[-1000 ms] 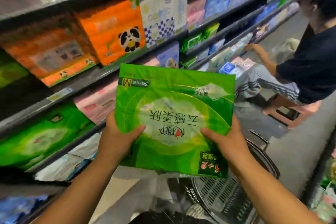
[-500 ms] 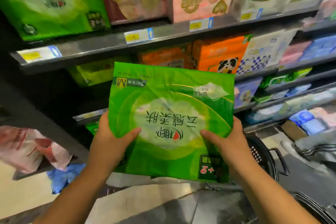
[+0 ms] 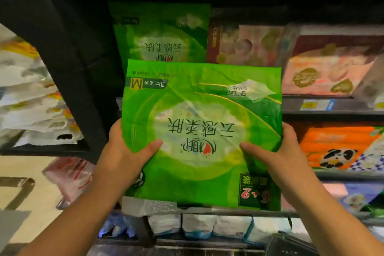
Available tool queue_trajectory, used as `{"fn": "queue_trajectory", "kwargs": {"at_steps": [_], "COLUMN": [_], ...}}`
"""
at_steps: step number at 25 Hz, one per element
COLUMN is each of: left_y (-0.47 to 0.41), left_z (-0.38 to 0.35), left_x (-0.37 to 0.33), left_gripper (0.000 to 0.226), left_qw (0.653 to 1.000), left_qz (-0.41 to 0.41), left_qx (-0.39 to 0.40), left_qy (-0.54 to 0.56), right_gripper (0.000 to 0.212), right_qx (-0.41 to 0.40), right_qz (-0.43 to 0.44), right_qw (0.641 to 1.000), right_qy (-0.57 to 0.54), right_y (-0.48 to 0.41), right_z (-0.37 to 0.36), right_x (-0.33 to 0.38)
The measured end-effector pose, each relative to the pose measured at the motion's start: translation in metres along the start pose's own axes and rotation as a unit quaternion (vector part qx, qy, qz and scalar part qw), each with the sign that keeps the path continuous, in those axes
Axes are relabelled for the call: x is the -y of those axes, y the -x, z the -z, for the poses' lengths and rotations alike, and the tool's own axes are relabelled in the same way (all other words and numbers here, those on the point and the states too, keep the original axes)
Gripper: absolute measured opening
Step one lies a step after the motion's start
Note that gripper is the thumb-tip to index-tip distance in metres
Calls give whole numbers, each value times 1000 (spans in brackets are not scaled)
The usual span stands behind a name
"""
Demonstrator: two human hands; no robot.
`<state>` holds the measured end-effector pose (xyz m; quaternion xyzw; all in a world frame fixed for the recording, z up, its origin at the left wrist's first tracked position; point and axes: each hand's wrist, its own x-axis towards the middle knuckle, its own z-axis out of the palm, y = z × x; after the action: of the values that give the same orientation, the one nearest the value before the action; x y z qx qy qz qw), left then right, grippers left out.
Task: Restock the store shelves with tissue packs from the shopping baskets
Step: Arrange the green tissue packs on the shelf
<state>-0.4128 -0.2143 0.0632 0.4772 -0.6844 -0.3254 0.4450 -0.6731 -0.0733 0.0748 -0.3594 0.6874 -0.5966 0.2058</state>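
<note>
left hand (image 3: 122, 151) + right hand (image 3: 284, 151): clamped on side edges of green tissue pack (image 3: 202, 131) | held up facing shelf (image 3: 332, 108), matching pack (image 3: 160, 33) already there | placing pending; basket (image 3: 291, 243) contents unseen

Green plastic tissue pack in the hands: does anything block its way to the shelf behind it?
Nothing visible lies between. The green plastic tissue pack, gripped by left hand and right hand, faces a matching green pack standing on that shelf.
</note>
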Motion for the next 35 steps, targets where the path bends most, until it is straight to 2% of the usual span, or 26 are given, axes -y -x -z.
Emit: {"fn": "queue_trajectory", "kwargs": {"at_steps": [3, 9, 16, 28, 35], "left_y": [-26, -72, -123, -194, -217], "left_z": [7, 16, 23, 32, 31], "left_x": [-11, -35, -52, -33, -26], "left_gripper": [84, 101, 87, 70, 100], "left_qw": [1000, 998, 994, 993, 995], "left_qz": [-6, -1, 0, -46, -43], "left_qx": [-27, -68, -107, -103, -88], "left_qy": [-6, 18, 1, 33, 30], "right_gripper": [76, 76, 72, 75, 69], "right_qx": [31, 72, 80, 28, -1], "right_qz": [29, 98, 153, 144, 132], "right_qw": [999, 992, 984, 989, 991], "right_qy": [4, 18, 34, -2, 9], "right_y": [-39, -110, -158, -179, -184], "right_z": [-10, -26, -54, -101, -110], "right_x": [18, 59, 94, 98, 103]}}
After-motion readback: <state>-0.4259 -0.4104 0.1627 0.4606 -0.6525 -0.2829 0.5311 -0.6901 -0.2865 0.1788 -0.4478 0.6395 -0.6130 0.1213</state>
